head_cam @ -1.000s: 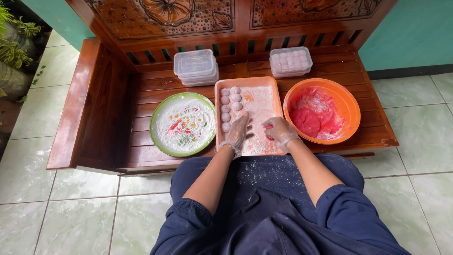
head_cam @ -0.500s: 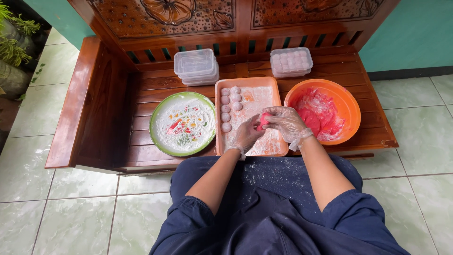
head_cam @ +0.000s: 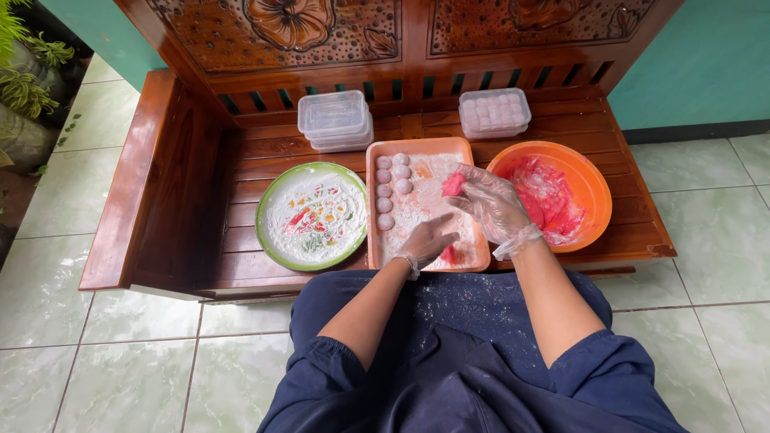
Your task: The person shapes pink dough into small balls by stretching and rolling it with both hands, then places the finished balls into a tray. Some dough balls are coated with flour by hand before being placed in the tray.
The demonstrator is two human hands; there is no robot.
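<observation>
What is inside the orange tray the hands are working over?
The orange tray holds white flour and floured balls along its left side. The left hand and right hand, holding a pink piece, cover the rest.

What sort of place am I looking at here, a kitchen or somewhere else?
Probably a home porch or terrace rather than a kitchen: a carved wooden bench serves as the worktop, the floor is pale green tile, and potted plants stand at the left edge.

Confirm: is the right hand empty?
No: the right hand pinches a pink dough piece in its gloved fingertips above the orange tray.
</observation>
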